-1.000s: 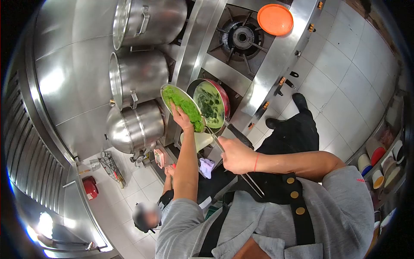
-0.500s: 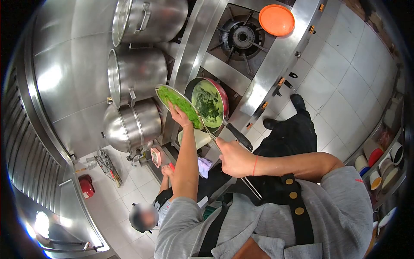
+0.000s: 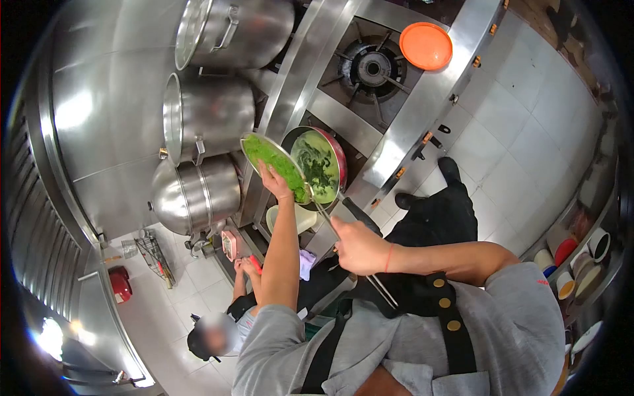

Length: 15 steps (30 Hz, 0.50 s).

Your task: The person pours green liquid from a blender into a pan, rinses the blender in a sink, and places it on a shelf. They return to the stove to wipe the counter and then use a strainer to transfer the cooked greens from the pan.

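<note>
Since prev frame your view drifted a bit; plate (image 3: 276, 160) holds its tilt over pan (image 3: 317, 165). L hand (image 3: 275, 183) grips plate's near rim, greens w/ it. R hand (image 3: 356, 247) closed on long tongs (image 3: 330, 224), tips pointing at plate's low edge.

Bright, even overhead lighting; strong fisheye distortion with a dark vignette at the frame's corners.

Glare patches sit on the brushed stainless-steel wall panel (image 3: 86, 119) and on the rounded side of the large polished steel stockpot (image 3: 195, 191); a blown-out white hotspot burns at the lower left edge. Straight counter edges bow markedly toward the rim. The white tiled floor (image 3: 528, 125) reads evenly lit with soft, faint shadows. Centre detail is sharp; the periphery softens and darkens. A co-worker's head at lower left is blurred.
</note>
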{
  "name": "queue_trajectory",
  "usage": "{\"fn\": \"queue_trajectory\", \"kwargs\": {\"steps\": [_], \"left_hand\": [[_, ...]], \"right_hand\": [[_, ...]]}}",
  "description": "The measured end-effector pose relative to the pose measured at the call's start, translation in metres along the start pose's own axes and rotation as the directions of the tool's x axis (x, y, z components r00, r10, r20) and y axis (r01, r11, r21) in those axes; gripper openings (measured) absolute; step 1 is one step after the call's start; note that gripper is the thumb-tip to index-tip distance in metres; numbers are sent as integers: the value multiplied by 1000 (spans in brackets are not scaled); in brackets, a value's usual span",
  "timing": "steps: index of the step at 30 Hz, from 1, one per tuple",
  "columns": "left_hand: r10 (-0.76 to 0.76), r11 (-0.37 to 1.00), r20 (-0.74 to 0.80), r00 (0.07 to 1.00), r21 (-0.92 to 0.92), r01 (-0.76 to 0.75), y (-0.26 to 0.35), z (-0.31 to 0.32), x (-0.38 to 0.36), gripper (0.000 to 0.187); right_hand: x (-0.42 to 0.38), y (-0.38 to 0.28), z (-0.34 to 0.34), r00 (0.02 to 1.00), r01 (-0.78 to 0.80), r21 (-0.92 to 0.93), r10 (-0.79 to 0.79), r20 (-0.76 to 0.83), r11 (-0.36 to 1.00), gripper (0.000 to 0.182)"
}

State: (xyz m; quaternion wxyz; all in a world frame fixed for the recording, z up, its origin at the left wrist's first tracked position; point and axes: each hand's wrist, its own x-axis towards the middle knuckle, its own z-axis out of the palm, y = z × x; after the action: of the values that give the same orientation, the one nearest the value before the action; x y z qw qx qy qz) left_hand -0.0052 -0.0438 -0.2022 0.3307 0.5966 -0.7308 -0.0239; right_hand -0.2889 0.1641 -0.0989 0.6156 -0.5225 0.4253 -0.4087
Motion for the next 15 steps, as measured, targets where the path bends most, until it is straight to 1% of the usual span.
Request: {"fn": "queue_trajectory", "kwargs": {"steps": [1,4,7,8,10,11,13,14,15], "left_hand": [[-23,1000,37,999,18,22,-1,-2,0,47],[24,998,281,959,51,-39,37,-15,13,48],[-124,992,274,954,43,117,49,-6,4,48],[-102,992,259,961,95,80,51,-1,-2,49],[-60,980,239,969,198,11,52,7,-18,52],[-72,982,214,974,185,32,49,11,-22,52],[-98,985,166,981,155,72,43,18,-24,54],[-115,983,173,978,159,87,39,20,-24,54],[-132,981,179,975,165,103,35,20,-25,55]], "right_hand": [[2,2,-5,998,-54,71,51,42,996,27],[10,18,-16,973,-208,278,170,154,938,20],[12,21,-15,931,-361,474,285,228,803,19],[13,18,-16,920,-390,494,304,248,777,20],[14,11,-16,920,-390,530,291,263,753,19],[14,9,-15,919,-391,548,286,270,739,19],[18,19,-6,942,-326,452,245,230,830,18],[19,21,-2,951,-293,398,221,217,869,18],[18,23,-2,937,-322,346,245,247,881,16]]}}
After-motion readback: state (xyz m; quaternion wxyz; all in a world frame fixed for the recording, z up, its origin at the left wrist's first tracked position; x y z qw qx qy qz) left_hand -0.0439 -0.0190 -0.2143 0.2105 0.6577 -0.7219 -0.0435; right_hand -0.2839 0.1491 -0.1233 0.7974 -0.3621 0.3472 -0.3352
